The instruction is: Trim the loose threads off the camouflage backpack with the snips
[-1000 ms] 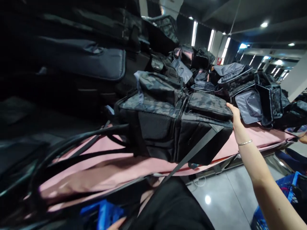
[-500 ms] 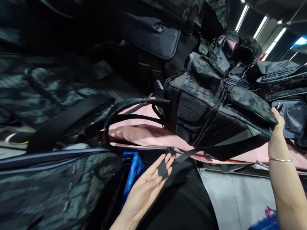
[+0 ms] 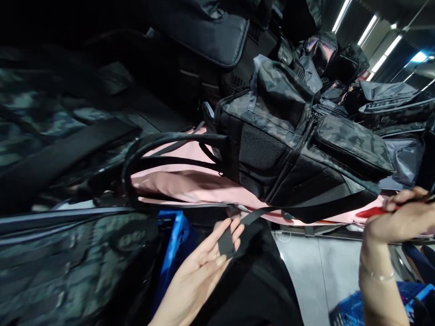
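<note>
My left hand (image 3: pixel 212 260), palm up, pinches the flat end of a black webbing strap (image 3: pixel 226 243) between thumb and fingers. The strap runs right and joins the lower edge of a black and dark camouflage backpack (image 3: pixel 288 158) lying in front of me. This backpack has a mesh side pocket, a front pocket and black shoulder straps reaching left. My right hand (image 3: pixel 401 217), slightly blurred at the right edge, is apart from the backpack. Its fingers are curled around a red, pointed tool (image 3: pixel 374 211), mostly hidden by the hand.
Pink fabric (image 3: pixel 190 183) lies under the backpack. A camouflage bag (image 3: pixel 84 267) sits at lower left beside a blue crate (image 3: pixel 170 244). Another blue basket (image 3: pixel 350 303) stands on the floor at lower right. More bags (image 3: pixel 210 36) are piled behind.
My right hand has left the backpack's right end and moved down, and a red tool now shows in it. My left hand keeps the strap end; the view has shifted slightly.
</note>
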The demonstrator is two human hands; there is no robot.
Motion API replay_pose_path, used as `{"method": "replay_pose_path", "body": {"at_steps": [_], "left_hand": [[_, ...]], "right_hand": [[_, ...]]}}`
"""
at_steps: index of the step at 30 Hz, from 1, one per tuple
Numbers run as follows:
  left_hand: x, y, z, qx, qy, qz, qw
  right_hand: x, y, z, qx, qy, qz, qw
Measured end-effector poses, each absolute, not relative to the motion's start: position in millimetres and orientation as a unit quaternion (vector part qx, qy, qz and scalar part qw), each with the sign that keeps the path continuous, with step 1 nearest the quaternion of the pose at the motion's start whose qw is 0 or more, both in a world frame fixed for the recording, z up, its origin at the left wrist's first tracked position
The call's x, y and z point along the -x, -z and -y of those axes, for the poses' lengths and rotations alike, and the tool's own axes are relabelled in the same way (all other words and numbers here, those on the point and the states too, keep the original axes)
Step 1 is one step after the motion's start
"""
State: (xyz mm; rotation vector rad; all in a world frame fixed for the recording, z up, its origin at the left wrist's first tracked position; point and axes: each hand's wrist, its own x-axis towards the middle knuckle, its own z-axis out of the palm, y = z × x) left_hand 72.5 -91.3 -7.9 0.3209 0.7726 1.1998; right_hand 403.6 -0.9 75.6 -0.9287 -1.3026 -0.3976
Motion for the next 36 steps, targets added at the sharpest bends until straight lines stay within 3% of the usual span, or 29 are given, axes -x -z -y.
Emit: {"method": "replay_pose_path", "body": {"at_steps": [3, 5, 7, 13, 26, 36], "left_hand": [[-78, 7, 93, -0.155, -0.528, -0.342, 0.762], [-81, 8, 94, -0.163, -0.517, -0.336, 0.77], [-84, 9, 95, -0.173, -0.511, -0.337, 0.771], [-89, 14, 97, -0.201, -0.511, -0.356, 0.756], [-92, 18, 98, -0.224, -0.494, -0.358, 0.76], [-98, 14, 99, -0.22, -0.502, -0.375, 0.748]], "right_hand": [[-341, -32, 57, 0.391, 0.123, 0.733, 0.543], [-310, -3, 78, 0.377, -0.046, 0.832, 0.405], [-291, 19, 86, 0.373, -0.129, 0.839, 0.374], [-284, 41, 85, 0.389, -0.145, 0.831, 0.371], [-293, 32, 86, 0.398, -0.181, 0.841, 0.319], [-294, 33, 87, 0.388, -0.177, 0.843, 0.33]]}}
